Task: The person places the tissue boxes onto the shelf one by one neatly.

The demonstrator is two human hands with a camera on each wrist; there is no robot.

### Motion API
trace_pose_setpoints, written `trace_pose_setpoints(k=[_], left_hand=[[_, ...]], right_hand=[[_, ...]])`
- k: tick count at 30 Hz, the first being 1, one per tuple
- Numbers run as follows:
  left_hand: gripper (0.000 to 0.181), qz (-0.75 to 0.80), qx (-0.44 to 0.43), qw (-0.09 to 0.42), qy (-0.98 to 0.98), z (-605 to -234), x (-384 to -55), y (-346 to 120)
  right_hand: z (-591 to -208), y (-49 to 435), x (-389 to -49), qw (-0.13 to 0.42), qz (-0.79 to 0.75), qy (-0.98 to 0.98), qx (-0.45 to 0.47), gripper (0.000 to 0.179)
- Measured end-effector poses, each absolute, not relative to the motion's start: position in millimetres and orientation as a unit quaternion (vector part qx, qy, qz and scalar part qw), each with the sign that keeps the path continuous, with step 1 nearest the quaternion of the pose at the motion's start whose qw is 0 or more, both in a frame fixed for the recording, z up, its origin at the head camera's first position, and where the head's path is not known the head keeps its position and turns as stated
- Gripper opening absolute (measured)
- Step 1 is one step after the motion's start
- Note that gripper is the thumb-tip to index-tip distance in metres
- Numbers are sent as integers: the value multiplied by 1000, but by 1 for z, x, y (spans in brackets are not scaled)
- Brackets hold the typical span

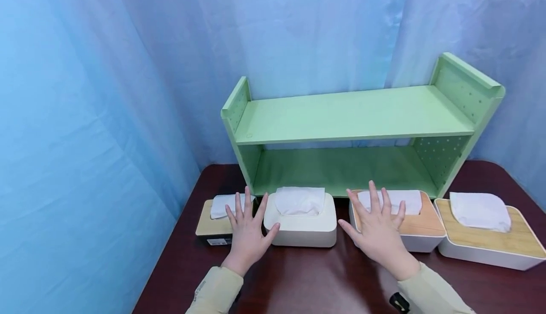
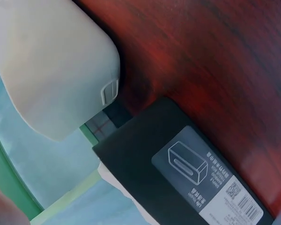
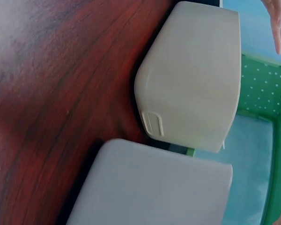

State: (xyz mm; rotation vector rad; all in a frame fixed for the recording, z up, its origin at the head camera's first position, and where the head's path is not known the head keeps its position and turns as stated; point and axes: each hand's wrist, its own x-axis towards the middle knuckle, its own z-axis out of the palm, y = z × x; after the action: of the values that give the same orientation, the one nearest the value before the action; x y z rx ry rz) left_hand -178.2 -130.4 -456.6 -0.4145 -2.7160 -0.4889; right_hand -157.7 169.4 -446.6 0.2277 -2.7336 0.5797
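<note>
My left hand (image 1: 248, 238), fingers spread, hovers between a small black tissue box with a tan top (image 1: 209, 226) and a cream tissue box (image 1: 304, 238). My right hand (image 1: 379, 235) is spread the same way over the left part of a white tissue box with an orange-brown wooden lid (image 1: 420, 228). Neither hand holds anything. A white tissue sticks out of each box. In the left wrist view the black box (image 2: 136, 154) shows a printed label, beside the cream box (image 2: 61, 70). The right wrist view has the cream box (image 3: 192, 75) beside a white box wall (image 3: 154, 187).
A fourth tissue box with a light wooden lid (image 1: 522, 233) stands at the far right, against the orange-brown one. Behind the row rises a green two-level shelf (image 1: 354, 115). Blue curtains (image 1: 128, 91) hang behind and to the left of the dark red table (image 1: 298, 285).
</note>
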Motion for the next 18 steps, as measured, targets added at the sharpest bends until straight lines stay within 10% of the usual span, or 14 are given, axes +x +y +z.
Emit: trace_pose_setpoints(k=[18], left_hand=[[75, -194, -146, 151, -958, -480, -189, -120]], right_hand=[[-465, 120, -174, 195, 195, -949, 152, 62]])
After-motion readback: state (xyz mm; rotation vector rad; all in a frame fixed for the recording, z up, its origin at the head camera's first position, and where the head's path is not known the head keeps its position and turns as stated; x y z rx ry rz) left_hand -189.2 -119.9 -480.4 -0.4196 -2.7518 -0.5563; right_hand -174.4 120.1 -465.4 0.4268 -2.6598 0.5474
